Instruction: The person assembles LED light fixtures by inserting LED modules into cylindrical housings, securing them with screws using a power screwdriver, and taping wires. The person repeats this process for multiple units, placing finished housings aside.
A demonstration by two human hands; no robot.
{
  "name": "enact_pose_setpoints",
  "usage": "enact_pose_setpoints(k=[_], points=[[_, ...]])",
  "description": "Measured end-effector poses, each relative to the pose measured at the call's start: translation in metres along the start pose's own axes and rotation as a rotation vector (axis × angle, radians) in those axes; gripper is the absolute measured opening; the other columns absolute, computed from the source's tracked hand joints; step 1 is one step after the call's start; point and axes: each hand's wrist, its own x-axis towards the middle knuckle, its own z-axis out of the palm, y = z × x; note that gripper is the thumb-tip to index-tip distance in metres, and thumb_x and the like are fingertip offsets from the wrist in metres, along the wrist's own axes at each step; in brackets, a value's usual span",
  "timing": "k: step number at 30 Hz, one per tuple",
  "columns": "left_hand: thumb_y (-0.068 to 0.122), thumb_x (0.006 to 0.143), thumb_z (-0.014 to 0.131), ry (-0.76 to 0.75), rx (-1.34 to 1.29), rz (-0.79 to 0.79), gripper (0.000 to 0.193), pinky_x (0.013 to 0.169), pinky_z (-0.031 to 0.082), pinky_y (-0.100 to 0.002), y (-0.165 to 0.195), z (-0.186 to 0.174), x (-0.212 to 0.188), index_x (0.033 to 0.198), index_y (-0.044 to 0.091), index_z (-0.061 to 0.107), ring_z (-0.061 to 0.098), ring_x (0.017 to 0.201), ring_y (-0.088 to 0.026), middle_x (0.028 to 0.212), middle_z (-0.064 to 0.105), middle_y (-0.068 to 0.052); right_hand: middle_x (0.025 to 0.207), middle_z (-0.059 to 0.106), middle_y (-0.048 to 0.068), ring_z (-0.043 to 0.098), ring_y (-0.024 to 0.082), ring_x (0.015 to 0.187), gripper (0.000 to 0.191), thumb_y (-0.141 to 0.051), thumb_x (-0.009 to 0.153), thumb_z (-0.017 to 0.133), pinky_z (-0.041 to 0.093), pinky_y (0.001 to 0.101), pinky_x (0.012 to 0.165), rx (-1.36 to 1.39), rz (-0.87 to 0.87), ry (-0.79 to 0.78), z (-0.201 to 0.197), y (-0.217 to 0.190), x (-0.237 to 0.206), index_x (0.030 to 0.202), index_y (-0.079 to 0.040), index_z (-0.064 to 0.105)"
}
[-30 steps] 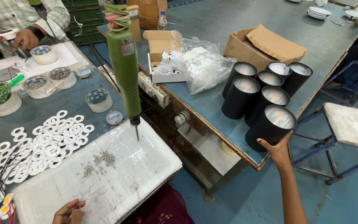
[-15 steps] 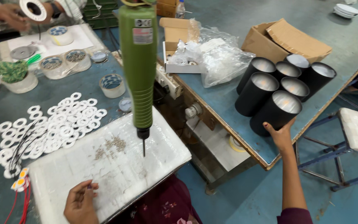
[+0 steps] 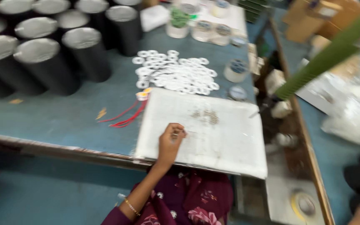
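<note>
Along the left the black cylinders (image 3: 42, 62) stood packed together on the blue table (image 3: 63, 116), well apart from the work. A loose bunch of red wires (image 3: 123, 118) trailed off the left edge of the white board (image 3: 226, 141), and behind it lay a spread of white rings (image 3: 176, 75).

The left hand (image 3: 171, 141) rested on the board near its front edge, fingertips (image 3: 176, 134) drawn together in a pinch. The blur hid whether anything sat between them. The little heap of metal bits (image 3: 206, 117) lay just beyond, near but not touching. To my eye, picking from that heap would go best with the wrist kept low on the board and one bit lifted at a time, so the rest did not scatter.

The board overhung the table edge toward the person, so anything rolling forward could drop into the lap. Bare board lay open to the right of the hand. The green power screwdriver (image 3: 326, 58) hung tilted there, its tip (image 3: 258, 111) low over the board's right edge. Past it ran the gap between the benches, then clear plastic bags (image 3: 355, 121).

A bit of skin (image 3: 359, 214) showed at the bottom right corner, perhaps the right hand. I could not tell its state.
</note>
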Motion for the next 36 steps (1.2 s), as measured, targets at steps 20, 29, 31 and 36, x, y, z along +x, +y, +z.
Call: enact_pose_setpoints(k=[20,29,31,36], points=[[0.017,0.087,0.086,0.763,1.019,0.24,0.086,0.109,0.034,-0.059,0.093,-0.303,0.146,0.158,0.016,0.037,0.031,0.141,-0.053,0.154,0.025,-0.035,0.102,0.07,0.006,0.065,0.023,0.097,0.032,-0.011,0.093,0.066,0.052,0.0394,0.086,0.318,0.045,-0.555,0.129,-0.361,-0.098,0.124,-0.005,0.064],[0.006,0.078,0.093,0.661,0.864,0.579,0.044,0.081,0.05,-0.044,0.12,-0.312,0.106,0.102,0.0,0.056,0.06,0.096,-0.04,0.11,0.06,-0.02,0.102,0.069,0.008,0.066,0.024,0.097,0.029,-0.011,0.091,0.065,0.052,0.0388,0.086,0.36,0.102,-0.521,0.132,-0.358,-0.102,0.12,-0.004,0.066],[0.006,0.078,0.094,0.613,0.75,0.551,0.043,0.081,0.051,-0.036,0.132,-0.307,0.09,0.1,0.0,0.057,0.061,0.09,-0.03,0.101,0.063,-0.016,0.104,0.068,0.009,0.066,0.024,0.098,0.029,-0.011,0.09,0.066,0.052,0.0378,0.088,0.356,0.076,-0.545,0.131,-0.358,-0.096,0.118,-0.005,0.066],[0.004,0.091,0.079,0.327,-0.025,0.185,0.026,0.095,0.053,-0.026,0.149,-0.284,0.043,0.11,0.003,0.062,0.065,0.1,-0.013,0.108,0.069,-0.006,0.12,0.068,0.011,0.065,0.023,0.113,0.039,-0.015,0.085,0.073,0.049,0.0376,0.099,0.531,0.15,-0.608,0.118,-0.385,-0.079,0.121,-0.006,0.064]])
